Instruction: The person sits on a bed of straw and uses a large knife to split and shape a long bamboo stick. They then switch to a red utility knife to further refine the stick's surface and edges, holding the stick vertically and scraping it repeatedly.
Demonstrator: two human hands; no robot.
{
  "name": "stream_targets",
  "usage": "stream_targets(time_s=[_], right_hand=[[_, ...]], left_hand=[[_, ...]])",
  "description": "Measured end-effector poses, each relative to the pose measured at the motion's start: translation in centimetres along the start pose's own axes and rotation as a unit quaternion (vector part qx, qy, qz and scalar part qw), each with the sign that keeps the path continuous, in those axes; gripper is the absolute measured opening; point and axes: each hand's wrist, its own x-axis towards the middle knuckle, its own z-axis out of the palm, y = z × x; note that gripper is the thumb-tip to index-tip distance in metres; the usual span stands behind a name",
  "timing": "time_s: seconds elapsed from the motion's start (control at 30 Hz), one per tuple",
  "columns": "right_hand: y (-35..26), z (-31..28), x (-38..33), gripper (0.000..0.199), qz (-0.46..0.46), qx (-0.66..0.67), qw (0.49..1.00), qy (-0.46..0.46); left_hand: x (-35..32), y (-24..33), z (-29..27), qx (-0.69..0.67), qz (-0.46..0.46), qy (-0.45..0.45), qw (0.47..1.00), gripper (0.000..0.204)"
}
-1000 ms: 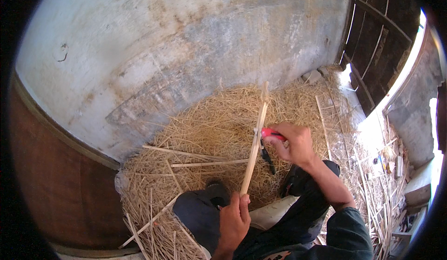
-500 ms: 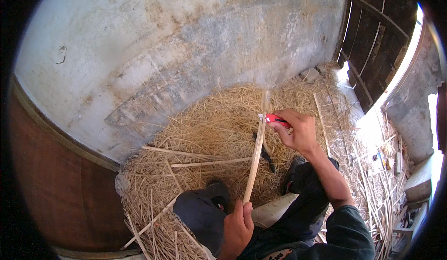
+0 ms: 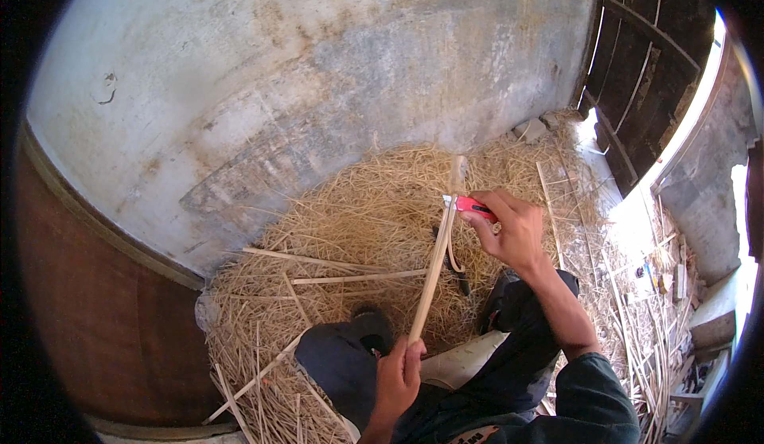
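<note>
My left hand (image 3: pixel 399 374) is closed around the near end of a pale wooden strip (image 3: pixel 430 289), perhaps bamboo, which slants up and away in front of me. In my right hand (image 3: pixel 517 229) is a red utility knife (image 3: pixel 476 208), gripped between thumb and fingers. Its blade lies across the strip near the far end. Below the blade a thin curled shaving (image 3: pixel 454 255) peels off the strip's right side. A dark tool (image 3: pixel 463 280), partly hidden behind the strip and shaving, lies on the straw.
Straw-like shavings (image 3: pixel 350 197) cover the floor, with several long strips (image 3: pixel 358 278) among them. A stained wall (image 3: pixel 358 70) rises ahead. At left stands a brown panel (image 3: pixel 111 301); at right, a dark plank door (image 3: pixel 649 70). Stones (image 3: pixel 531 130) sit by the wall.
My left hand has drawn the strip slightly down and left toward me. The knife stays almost in place, and the shaving below its blade now curls outward more.
</note>
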Motion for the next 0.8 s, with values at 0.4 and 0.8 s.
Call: stream_targets(time_s=[0.4,0.8], right_hand=[[0.0,-0.8,0.2,0.026,-0.009,0.061,0.998,0.029],[3.6,-2.0,1.9,0.039,0.283,0.337,0.896,-0.061]], left_hand=[[2.6,0.4,-3.2,0.102,0.020,0.035,0.994,0.023],[2.7,-0.6,-2.2,-0.259,-0.174,-0.184,0.932,0.035]])
